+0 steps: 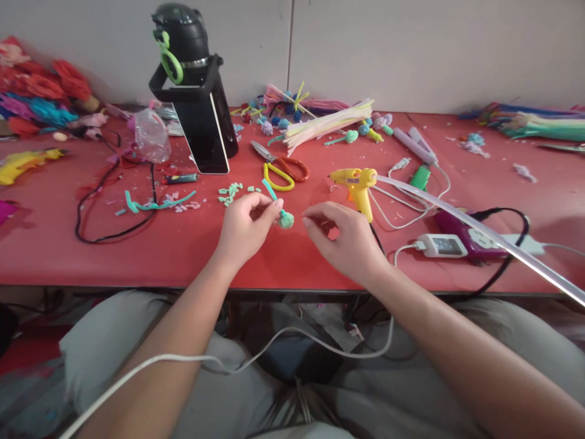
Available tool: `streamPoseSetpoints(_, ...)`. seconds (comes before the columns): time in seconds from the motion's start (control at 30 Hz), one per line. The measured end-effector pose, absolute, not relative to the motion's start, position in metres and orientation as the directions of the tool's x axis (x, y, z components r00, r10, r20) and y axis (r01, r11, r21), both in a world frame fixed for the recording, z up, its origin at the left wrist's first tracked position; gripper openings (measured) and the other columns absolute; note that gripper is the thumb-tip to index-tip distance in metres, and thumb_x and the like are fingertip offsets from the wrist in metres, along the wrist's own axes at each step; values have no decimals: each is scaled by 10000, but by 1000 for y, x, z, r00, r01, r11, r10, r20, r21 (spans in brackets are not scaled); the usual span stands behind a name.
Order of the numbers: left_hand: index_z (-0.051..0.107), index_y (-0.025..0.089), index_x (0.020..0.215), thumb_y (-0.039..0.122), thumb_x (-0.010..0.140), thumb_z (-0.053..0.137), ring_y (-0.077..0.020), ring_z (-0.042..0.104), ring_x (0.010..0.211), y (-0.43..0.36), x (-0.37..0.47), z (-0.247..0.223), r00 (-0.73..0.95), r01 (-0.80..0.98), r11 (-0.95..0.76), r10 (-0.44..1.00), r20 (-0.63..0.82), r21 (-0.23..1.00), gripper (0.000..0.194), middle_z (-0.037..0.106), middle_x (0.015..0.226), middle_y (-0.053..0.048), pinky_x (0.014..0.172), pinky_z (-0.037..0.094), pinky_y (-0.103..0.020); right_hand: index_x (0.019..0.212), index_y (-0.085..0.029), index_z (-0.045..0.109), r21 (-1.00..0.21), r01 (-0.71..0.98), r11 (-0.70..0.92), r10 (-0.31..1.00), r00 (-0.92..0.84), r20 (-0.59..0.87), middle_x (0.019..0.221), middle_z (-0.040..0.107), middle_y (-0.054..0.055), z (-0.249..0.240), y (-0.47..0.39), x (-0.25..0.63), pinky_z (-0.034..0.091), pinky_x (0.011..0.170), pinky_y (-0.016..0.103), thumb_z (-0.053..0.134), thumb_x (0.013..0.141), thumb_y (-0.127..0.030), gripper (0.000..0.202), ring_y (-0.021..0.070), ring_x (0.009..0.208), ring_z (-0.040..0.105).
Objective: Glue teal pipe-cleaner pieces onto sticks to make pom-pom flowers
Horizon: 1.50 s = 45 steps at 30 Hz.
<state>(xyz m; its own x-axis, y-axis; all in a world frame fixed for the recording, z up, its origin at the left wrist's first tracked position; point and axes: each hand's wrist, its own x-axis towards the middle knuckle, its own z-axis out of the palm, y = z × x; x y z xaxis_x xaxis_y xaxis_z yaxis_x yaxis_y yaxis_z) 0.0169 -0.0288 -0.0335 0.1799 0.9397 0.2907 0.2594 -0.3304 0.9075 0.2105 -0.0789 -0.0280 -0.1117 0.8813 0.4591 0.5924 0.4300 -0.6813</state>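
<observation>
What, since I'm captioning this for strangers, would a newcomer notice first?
Probably the tall black bottle, standing toward the back of the red table, left of centre. Next, the yellow glue gun just beyond the right hand, with a long clear stick running from it toward the right edge. Near the middle, the left hand pinches a small green piece.

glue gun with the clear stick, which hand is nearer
Right. The right hand is just this side of the glue gun; the left hand is farther off, to the left.
</observation>
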Motion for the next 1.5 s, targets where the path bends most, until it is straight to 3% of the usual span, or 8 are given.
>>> streamPoseSetpoints(0.17, 695, 192, 753, 452, 900, 744, -175, 702, 710, -35, 21, -31, 153, 296, -410, 912, 381, 863, 303, 726, 725, -22, 687, 539, -290, 844, -197, 718, -851, 450, 270, 956, -19, 293, 785, 730, 50, -25, -76, 209, 475, 626, 309, 655, 927, -304, 150, 160, 663, 624)
streamPoseSetpoints(0.47, 731, 202, 770, 471, 900, 738, -181, 708, 717, -41, 24, -26, 134, 315, -408, 913, 385, 857, 299, 741, 734, -14, 697, 552, -290, 819, -164, 718, -926, 338, 170, 985, -24, 172, 741, 703, 36, -28, -71, 209, 428, 596, 290, 689, 886, -444, 289, 141, 639, 562)
streamPoseSetpoints(0.73, 739, 197, 769, 410, 901, 752, -171, 719, 725, -43, 26, -24, 141, 292, -405, 914, 380, 867, 251, 753, 739, -12, 696, 573, -268, 809, -169, 678, -932, 324, 161, 987, -47, 154, 720, 645, 9, -33, -69, 208, 374, 569, 278, 685, 882, -433, 274, 121, 614, 494)
streamPoseSetpoints(1.27, 750, 187, 782, 489, 850, 788, -191, 742, 714, -43, 29, -26, 144, 114, -286, 952, 269, 951, 312, 751, 742, -35, 735, 657, -318, 787, -173, 651, -909, 380, 173, 985, -70, 158, 682, 586, -8, -32, -71, 208, 349, 553, 276, 633, 914, -402, 262, 113, 593, 435)
streamPoseSetpoints(1.5, 742, 198, 758, 474, 882, 750, -181, 682, 690, -33, 19, -25, 125, 278, -344, 939, 321, 897, 302, 717, 717, -30, 685, 568, -306, 644, -191, 538, -858, 501, 115, 993, -87, 83, 589, 465, -34, -26, -74, 217, 299, 525, 282, 645, 910, -523, 438, 103, 558, 381)
